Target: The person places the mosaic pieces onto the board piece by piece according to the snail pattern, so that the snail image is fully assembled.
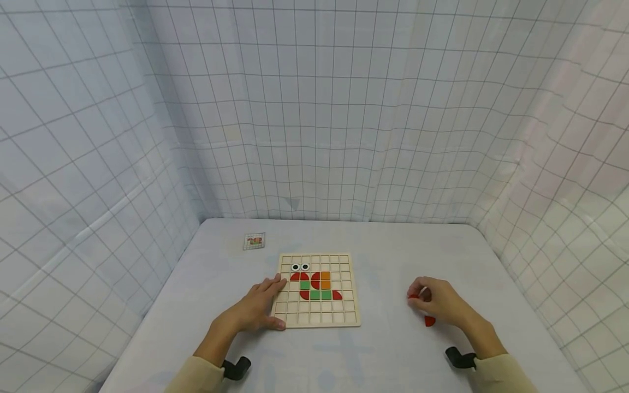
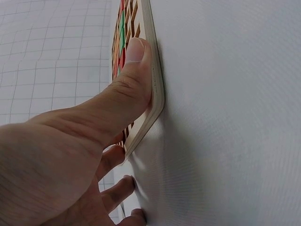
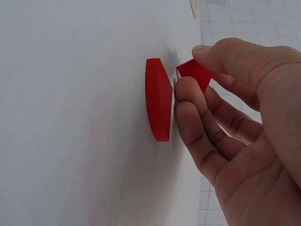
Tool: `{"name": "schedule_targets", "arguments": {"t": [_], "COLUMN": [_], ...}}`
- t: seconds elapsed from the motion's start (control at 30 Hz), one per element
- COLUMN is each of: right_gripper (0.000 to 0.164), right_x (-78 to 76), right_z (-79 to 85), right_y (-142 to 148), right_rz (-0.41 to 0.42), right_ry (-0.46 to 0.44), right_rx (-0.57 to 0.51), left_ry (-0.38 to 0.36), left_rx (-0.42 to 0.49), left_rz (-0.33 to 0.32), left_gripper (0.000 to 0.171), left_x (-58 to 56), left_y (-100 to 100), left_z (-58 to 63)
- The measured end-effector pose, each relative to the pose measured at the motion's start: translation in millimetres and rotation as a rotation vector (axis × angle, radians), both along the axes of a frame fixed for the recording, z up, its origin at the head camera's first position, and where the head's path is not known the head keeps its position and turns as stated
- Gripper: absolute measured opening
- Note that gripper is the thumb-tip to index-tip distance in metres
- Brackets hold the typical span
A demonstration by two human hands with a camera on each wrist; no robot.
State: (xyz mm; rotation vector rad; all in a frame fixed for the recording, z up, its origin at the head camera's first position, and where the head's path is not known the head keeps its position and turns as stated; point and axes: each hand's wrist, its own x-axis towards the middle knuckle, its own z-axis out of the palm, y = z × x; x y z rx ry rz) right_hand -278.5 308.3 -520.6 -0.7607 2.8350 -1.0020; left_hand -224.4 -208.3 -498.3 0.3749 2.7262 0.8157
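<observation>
A square wooden grid board [image 1: 355, 312] lies on the table with red, green and orange tiles and two eye tiles [image 1: 305, 267] in its cells. My left hand [image 1: 251, 310] rests spread at the board's left side, its thumb [image 2: 134, 70] on the near corner and a fingertip on the left edge. Off to the right of the board, my right hand [image 1: 437, 299] pinches a red tile [image 3: 200, 74] between thumb and fingers, close over the table. Beside those fingers a red quarter-round tile [image 3: 159, 101] lies on the cloth.
A small card [image 1: 254, 240] printed with a coloured pattern on a grid lies at the back left of the table. White cloth [image 1: 393, 240] covers the tabletop. Grid-patterned curtains [image 1: 334, 136] enclose the back and both sides.
</observation>
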Motion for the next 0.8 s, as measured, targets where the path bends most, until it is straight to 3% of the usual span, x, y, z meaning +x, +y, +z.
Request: {"name": "schedule_targets", "arguments": {"t": [0.5,0.8], "right_gripper": [0.006,0.025], "right_x": [-7.9,-18.3], "right_z": [0.7,-2.9], "right_y": [-23,-48], "right_rz": [0.051,0.126], "right_ry": [0.065,0.124], "right_rx": [-0.006,-0.038], "left_ry": [-0.001,0.010], "left_rx": [-0.009,-0.004], "left_rz": [0.009,-0.006], "left_gripper": [0.117,0.116], "left_x": [-0.6,0.0], "left_y": [0,0], "left_z": [-1.4,0.0]}}
